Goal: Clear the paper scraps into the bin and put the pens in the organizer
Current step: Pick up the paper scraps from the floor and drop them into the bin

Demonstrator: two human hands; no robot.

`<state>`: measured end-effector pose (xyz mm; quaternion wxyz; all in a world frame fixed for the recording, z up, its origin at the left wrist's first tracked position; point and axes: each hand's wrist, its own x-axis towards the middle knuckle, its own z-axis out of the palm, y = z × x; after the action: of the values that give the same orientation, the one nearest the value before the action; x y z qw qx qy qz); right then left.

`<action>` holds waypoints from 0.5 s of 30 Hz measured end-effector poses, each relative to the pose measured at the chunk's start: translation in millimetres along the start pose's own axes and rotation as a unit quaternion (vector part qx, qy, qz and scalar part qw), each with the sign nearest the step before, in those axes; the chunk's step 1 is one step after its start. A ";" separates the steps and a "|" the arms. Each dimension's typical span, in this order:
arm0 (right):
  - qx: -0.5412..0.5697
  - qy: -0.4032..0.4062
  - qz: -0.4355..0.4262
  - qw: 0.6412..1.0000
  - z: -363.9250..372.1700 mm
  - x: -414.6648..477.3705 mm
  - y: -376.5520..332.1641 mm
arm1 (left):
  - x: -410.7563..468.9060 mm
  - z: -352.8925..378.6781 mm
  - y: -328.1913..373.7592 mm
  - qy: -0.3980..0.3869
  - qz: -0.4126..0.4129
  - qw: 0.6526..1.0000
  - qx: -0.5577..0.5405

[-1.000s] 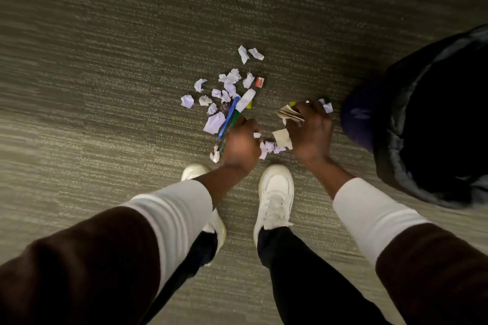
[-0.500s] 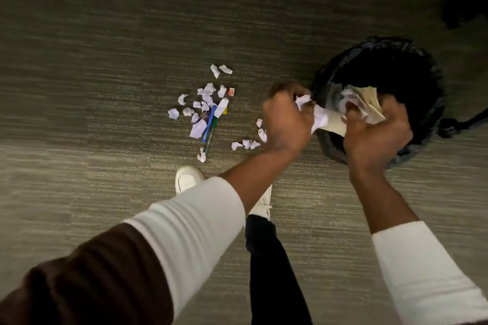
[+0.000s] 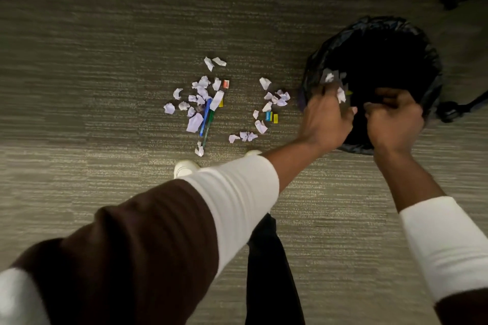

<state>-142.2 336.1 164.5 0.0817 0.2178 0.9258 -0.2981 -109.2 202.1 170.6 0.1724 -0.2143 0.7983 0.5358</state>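
Observation:
A round bin with a black liner point(image 3: 412, 34) stands on the carpet at the right. My left hand point(image 3: 326, 119) is over its near-left rim, fingers spread, with white paper scraps point(image 3: 340, 93) falling from it into the bin. My right hand point(image 3: 394, 116) is over the bin's near rim, fingers curled; nothing shows in it. Several white paper scraps point(image 3: 196, 123) lie in a loose pile left of the bin. A blue pen point(image 3: 204, 119) and a green pen point(image 3: 210, 120) lie side by side in that pile. A second scatter of scraps point(image 3: 274, 99) lies nearer the bin.
Small coloured bits lie among the scraps: an orange one point(image 3: 226, 83), a blue one point(image 3: 268, 115), a yellow one point(image 3: 275, 118). My white shoe point(image 3: 184, 167) and dark trouser leg point(image 3: 272, 272) are below the pile. A dark cord point(image 3: 462, 107) runs right of the bin.
My hands went from the floor up over the bin with the gathered paper. The large pieces that were in both hands are gone; only small scraps fall from my left hand.

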 end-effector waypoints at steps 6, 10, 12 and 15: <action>0.072 -0.018 -0.145 0.987 22.2 -62.0 -11.0 | -28.2 -27.9 -43.0 0.020 -0.031 0.997 0.061; 0.015 -0.147 -0.231 0.962 67.7 -95.8 -14.6 | -39.1 -44.5 -110.0 -0.041 -0.110 0.974 0.194; -0.099 -0.233 -0.243 0.936 102.9 -97.6 -6.4 | -39.7 -47.5 -151.2 -0.069 -0.137 0.956 0.249; -0.234 -0.293 -0.275 0.885 158.9 -82.5 10.3 | -31.7 -43.7 -212.3 -0.077 -0.159 0.932 0.317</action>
<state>-60.6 221.0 53.8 0.3124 -0.1680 0.9253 -0.1339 27.6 95.5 36.7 0.3750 -0.2308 0.8665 0.2352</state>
